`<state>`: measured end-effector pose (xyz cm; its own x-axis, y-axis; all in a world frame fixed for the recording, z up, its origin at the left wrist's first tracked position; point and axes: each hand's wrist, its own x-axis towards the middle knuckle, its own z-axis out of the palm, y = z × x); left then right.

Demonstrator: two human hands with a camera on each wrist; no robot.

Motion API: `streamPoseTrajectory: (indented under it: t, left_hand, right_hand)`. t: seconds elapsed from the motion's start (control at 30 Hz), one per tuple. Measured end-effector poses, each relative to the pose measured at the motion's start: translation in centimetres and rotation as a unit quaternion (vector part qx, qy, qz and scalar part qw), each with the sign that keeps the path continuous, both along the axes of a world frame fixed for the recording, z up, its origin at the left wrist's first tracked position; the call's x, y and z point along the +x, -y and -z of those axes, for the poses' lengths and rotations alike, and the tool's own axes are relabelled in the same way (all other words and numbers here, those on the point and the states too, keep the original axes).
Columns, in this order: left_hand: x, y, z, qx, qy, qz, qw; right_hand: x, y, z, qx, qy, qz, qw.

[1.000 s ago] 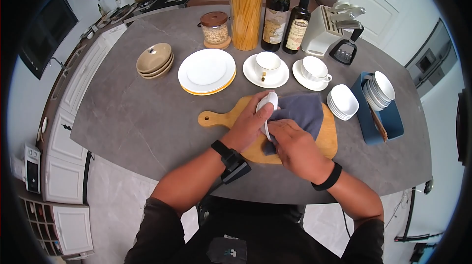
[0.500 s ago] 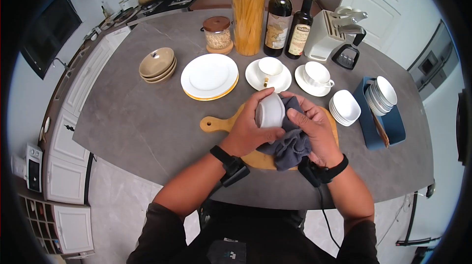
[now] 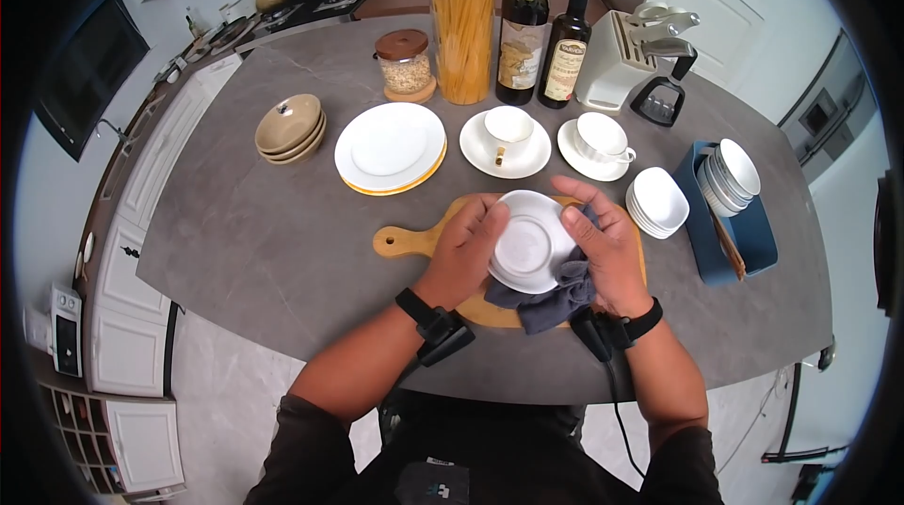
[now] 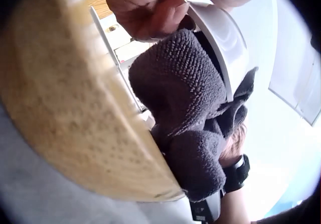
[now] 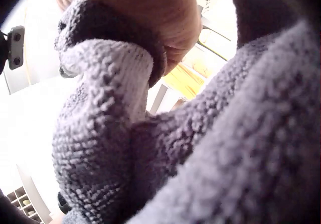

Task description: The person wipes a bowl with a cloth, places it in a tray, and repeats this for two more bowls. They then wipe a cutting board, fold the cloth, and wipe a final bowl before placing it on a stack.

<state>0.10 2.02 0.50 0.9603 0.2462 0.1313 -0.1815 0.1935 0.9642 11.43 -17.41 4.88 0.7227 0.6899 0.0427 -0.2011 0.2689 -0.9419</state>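
A white bowl (image 3: 525, 240) is held up over the wooden cutting board (image 3: 410, 240), its underside with the round foot ring facing the head camera. My left hand (image 3: 464, 249) grips the bowl's left edge, thumb lying on the underside. On the right edge, my right hand (image 3: 610, 243) holds the bowl together with a dark grey cloth (image 3: 548, 305), which hangs in folds beneath. The left wrist view shows the cloth (image 4: 180, 83) bunched against the bowl's (image 4: 231, 43) open side. Cloth folds (image 5: 95, 133) fill most of the right wrist view.
Stacked white bowls (image 3: 657, 206) stand right of the board, beside a blue bin (image 3: 713, 268) holding more bowls. Behind are white plates (image 3: 389, 145), two cups on saucers (image 3: 480, 155), tan bowls (image 3: 290, 126), a pasta jar (image 3: 461, 34), two bottles (image 3: 523, 44) and a knife block (image 3: 607, 67).
The bowl has turned from edge-on to underside facing the head camera. My right hand has moved from the bowl's near side to its right edge, and the cloth has bunched up below.
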Motion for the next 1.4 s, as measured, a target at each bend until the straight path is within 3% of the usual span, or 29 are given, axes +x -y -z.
streamPoseTrajectory:
  t: [0.03, 0.13, 0.17, 0.23, 0.37, 0.43, 0.53, 0.63, 0.67, 0.73, 0.77, 0.9, 1.1, 1.17, 1.2, 1.27, 1.4]
  left_hand:
    - [-0.3, -0.5, -0.4, -0.078, -0.072, 0.072, 0.992]
    - [0.0, -0.4, 0.1, -0.164, -0.06, 0.113, 0.978]
    - [0.0, -0.1, 0.1, -0.164, -0.061, 0.114, 0.978]
    - [-0.1, 1.1, -1.2, -0.185, -0.049, 0.068, 0.979]
    - [0.1, 0.9, -0.1, -0.151, -0.029, 0.067, 0.986]
    - [0.1, 0.7, 0.3, -0.033, -0.028, 0.103, 0.994]
    - [-0.1, 1.1, 0.2, -0.006, -0.049, 0.108, 0.993]
    - [-0.1, 1.4, 0.5, -0.006, -0.039, 0.105, 0.994]
    - [-0.1, 1.4, 0.8, -0.006, -0.04, 0.106, 0.994]
    - [0.0, 1.6, 1.5, -0.024, -0.016, 0.1, 0.995]
    - [0.0, 1.5, 1.7, -0.024, -0.017, 0.1, 0.995]
    - [-0.1, 0.9, 1.2, -0.062, -0.033, 0.124, 0.99]
    - [0.0, 1.1, 0.3, -0.139, -0.013, 0.082, 0.987]
    - [0.2, 1.2, 0.4, -0.144, -0.008, 0.063, 0.988]
    - [0.3, 1.2, 0.4, -0.126, 0.018, 0.036, 0.991]
    - [0.6, 1.2, 0.8, -0.109, 0.043, 0.009, 0.993]
    - [0.9, 1.1, 1.1, -0.075, 0.068, -0.043, 0.994]
  right_hand:
    - [0.0, -0.1, 0.0, 0.0, -0.011, 0.022, 1.0]
    - [0.7, 0.0, 1.1, -0.027, 0.03, 0.09, 0.995]
    - [0.9, -0.1, 1.5, -0.027, 0.03, 0.091, 0.995]
    - [1.3, -0.3, 2.0, -0.015, 0.059, 0.19, 0.98]
    - [2.2, 0.1, 1.8, 0.018, 0.054, 0.247, 0.967]
    - [1.6, 0.4, 1.3, -0.021, 0.169, 0.211, 0.963]
    - [0.6, 0.8, 0.8, -0.069, 0.253, 0.155, 0.952]
    - [0.7, 0.7, 0.7, -0.079, 0.559, 0.112, 0.818]
    - [0.4, 0.7, 0.5, -0.079, 0.559, 0.112, 0.818]
    - [-0.9, 0.4, -0.4, -0.056, 0.674, 0.059, 0.735]
    - [-1.0, 0.2, -0.5, -0.049, 0.686, 0.06, 0.724]
    - [-0.1, 0.3, 0.4, -0.059, 0.682, 0.078, 0.724]
    - [0.7, 0.2, 1.6, -0.06, 0.591, 0.178, 0.784]
    - [0.4, -0.1, 2.6, -0.073, 0.405, 0.197, 0.89]
    - [0.6, 0.0, 3.0, -0.073, 0.403, 0.201, 0.89]
    - [0.8, 0.3, 3.6, -0.09, 0.228, 0.134, 0.96]
    - [-0.8, -0.2, 3.8, -0.111, 0.221, 0.128, 0.96]
